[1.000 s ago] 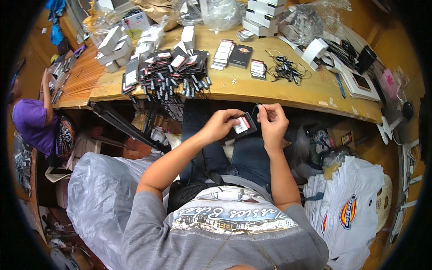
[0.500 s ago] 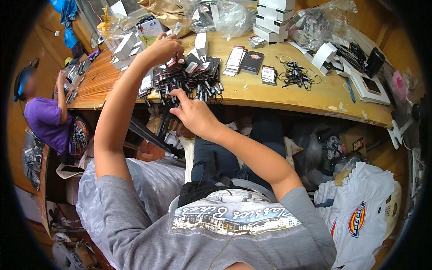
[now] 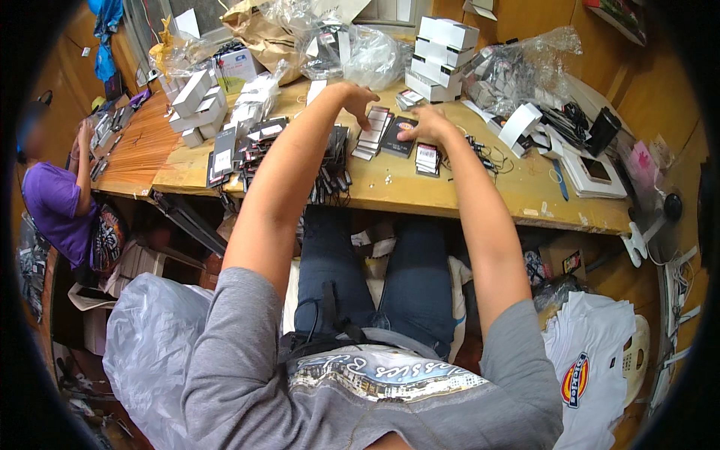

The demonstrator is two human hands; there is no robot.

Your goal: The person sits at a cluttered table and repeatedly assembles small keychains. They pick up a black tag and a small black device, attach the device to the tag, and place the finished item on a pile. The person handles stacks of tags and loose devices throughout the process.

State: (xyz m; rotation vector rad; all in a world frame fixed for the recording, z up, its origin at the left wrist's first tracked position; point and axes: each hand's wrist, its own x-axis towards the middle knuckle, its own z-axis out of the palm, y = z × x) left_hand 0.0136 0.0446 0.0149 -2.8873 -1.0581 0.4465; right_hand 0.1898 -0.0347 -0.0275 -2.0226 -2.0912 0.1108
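I think it would work best to come down softly, pinch only the edges and knock nothing over. The left hand (image 3: 352, 97) is spread and looks empty, just above the slanting row of white-and-black paper cards (image 3: 370, 135), top middle of the frame. The right hand (image 3: 435, 124) looks empty too, thumb over the flat black card packet (image 3: 395, 145); I can't tell if they touch.

A passage runs along the desk's (image 3: 409, 199) bare front strip, before the small card stack (image 3: 427, 159); the heap of black tags (image 3: 253, 156) blocks its left, while stacked white boxes (image 3: 441, 60) bar the back.
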